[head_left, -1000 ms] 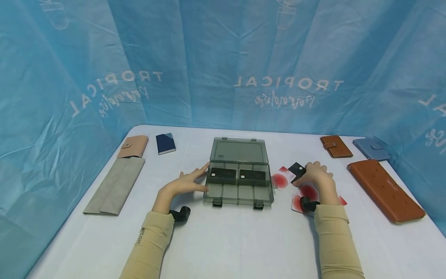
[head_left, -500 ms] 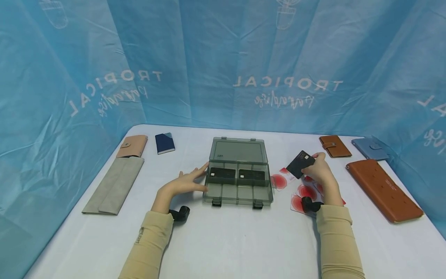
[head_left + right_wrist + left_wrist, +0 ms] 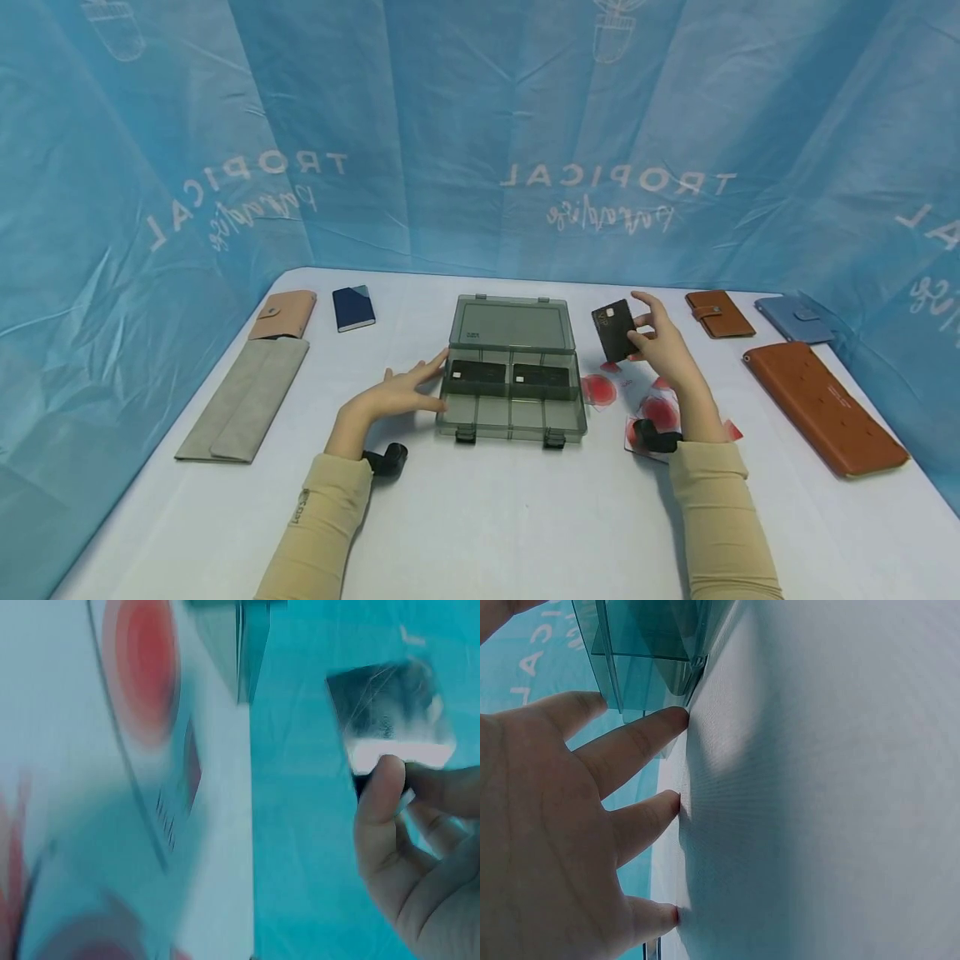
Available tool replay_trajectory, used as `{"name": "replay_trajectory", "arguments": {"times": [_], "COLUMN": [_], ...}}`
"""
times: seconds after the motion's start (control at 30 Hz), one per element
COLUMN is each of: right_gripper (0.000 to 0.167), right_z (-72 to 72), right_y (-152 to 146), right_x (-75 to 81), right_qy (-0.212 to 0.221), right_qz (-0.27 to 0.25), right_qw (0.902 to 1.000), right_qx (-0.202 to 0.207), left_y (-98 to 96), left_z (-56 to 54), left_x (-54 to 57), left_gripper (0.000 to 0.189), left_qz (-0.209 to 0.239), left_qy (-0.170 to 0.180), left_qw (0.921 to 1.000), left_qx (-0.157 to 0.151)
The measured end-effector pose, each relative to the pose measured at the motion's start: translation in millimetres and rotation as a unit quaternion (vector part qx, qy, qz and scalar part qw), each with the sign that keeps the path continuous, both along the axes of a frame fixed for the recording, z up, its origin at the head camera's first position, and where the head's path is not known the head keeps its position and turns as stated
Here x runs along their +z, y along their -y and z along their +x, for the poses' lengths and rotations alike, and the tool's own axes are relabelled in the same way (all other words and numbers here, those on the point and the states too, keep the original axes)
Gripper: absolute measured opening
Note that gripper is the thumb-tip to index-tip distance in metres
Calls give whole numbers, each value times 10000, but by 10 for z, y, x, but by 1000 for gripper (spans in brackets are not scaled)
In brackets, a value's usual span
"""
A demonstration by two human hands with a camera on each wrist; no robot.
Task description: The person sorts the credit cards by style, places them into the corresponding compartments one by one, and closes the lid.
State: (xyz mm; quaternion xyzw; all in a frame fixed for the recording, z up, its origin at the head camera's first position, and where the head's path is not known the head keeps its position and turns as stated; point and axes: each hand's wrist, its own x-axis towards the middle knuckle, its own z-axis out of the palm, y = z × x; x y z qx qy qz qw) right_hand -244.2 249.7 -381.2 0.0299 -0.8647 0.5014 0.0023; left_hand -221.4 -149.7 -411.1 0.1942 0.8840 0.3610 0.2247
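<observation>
Between thumb and fingers, my right hand pinches a black card with a chip and the letters VIP, raised above the table. The right wrist view shows the card's shiny back. My left hand has its fingers spread against the left side of a grey see-through plastic box. The box's lid lies folded back. Two black cards, a left one and a right one, lie in its rear compartments. Under the right hand are several white cards with red circles.
At the left lie a grey envelope-like pouch, a tan snap wallet and a dark blue booklet. A brown strap wallet, a blue wallet and a long brown wallet lie at the right. Blue curtain surrounds the table.
My right hand has lifted the black card off the red-and-white cards, turned it upright and brought it left towards the box. The left hand has stayed at the box's side.
</observation>
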Motion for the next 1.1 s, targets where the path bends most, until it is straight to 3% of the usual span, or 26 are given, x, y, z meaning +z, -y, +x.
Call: {"name": "replay_trajectory", "arguments": {"times": [0.17, 0.27, 0.4, 0.6, 1.0, 1.1], "right_gripper": [29, 20, 20, 17, 19, 22], "right_z": [32, 63, 89, 103, 79, 82], "right_y": [266, 437, 620, 724, 712, 691], "right_x": [27, 16, -38, -139, -200, -191], "right_qy": [-496, -810, -1095, -965, -1688, -1578], "right_qz": [208, 484, 1014, 1749, 3046, 3097], "right_qw": [9983, 9941, 9831, 9664, 9191, 9200], "right_qx": [220, 535, 1061, 1616, 1842, 1810], "left_y": [0, 7, 10, 7, 12, 9], "left_z": [-7, -10, -8, -12, -7, -9], "left_x": [-15, -24, -27, -22, -14, -13], "left_gripper": [90, 90, 90, 91, 90, 90], "left_qz": [-57, -83, -90, -97, -59, -61], "left_qy": [-6, -16, -36, -68, -39, -33], "left_qw": [10000, 10000, 9999, 9999, 10000, 10000], "left_qx": [39, 49, 34, 24, 7, 11]}}
